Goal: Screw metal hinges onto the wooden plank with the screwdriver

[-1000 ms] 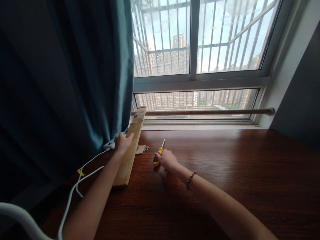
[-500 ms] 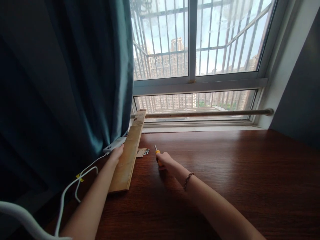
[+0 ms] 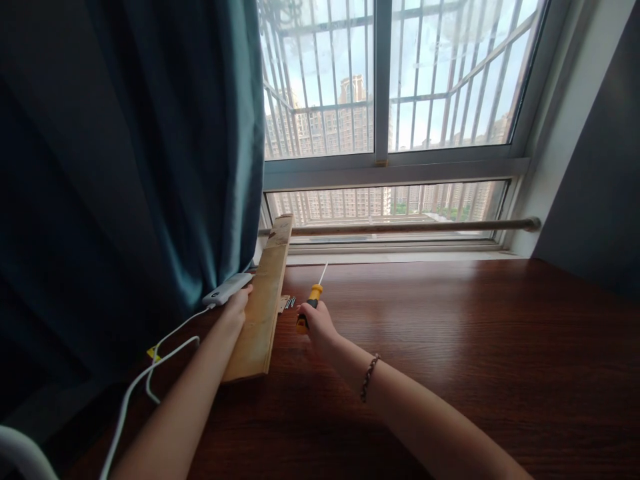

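My right hand (image 3: 320, 325) is closed round the handle of a yellow and black screwdriver (image 3: 315, 295), whose thin shaft points up and away toward the window. My left hand (image 3: 239, 303) grips the left edge of a long wooden board (image 3: 257, 317); its fingers are partly hidden at that edge. The board leans lengthwise, its far end up by the rail below the window. Just right of the board lie several screws (image 3: 291, 303) beside a small light brown piece (image 3: 281, 304), which the board partly covers.
A white power strip (image 3: 227, 289) with a white cable (image 3: 131, 388) lies left of the board, against the blue curtain (image 3: 220, 167). A horizontal rail (image 3: 415, 228) crosses in front of the barred window. The dark red wooden tabletop (image 3: 450, 333) stretches to the right.
My right hand has turned the screwdriver, bringing its handle and shaft into fuller view. The board has shifted and tilted slightly right, covering more of the small brown piece.
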`<act>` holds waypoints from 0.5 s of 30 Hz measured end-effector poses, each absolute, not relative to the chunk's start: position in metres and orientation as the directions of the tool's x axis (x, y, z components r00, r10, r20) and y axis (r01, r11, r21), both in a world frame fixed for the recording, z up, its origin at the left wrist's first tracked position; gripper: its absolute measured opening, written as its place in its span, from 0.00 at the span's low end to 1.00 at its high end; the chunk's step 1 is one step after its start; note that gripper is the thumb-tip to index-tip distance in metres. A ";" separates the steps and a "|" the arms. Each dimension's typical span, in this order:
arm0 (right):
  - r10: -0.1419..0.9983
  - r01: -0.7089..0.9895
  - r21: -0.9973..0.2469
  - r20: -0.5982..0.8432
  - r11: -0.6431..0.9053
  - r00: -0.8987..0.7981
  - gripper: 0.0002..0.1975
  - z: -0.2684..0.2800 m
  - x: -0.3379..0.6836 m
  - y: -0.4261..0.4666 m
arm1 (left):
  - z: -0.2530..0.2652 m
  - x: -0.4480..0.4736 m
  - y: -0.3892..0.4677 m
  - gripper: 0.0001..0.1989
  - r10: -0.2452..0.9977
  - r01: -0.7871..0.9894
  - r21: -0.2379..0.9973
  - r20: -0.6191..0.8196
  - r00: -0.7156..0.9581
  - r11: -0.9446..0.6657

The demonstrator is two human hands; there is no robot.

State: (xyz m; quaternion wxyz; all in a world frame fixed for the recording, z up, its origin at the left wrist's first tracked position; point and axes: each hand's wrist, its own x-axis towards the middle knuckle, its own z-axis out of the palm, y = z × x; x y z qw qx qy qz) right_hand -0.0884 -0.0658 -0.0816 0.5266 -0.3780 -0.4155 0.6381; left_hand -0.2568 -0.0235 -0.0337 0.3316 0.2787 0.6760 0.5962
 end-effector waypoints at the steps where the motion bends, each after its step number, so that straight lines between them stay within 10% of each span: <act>1: 0.988 -0.374 -0.924 -0.026 -0.081 -0.149 0.11 -0.080 -0.086 -0.066 | -0.033 -0.252 -0.024 0.13 0.785 -0.059 0.985 -0.164 -0.597 0.160; 15: 0.995 -0.465 -0.885 0.032 -0.015 -0.094 0.13 -0.052 0.029 -0.111 | -0.046 -0.095 -0.079 0.15 0.926 -0.295 0.914 -0.336 -0.172 0.277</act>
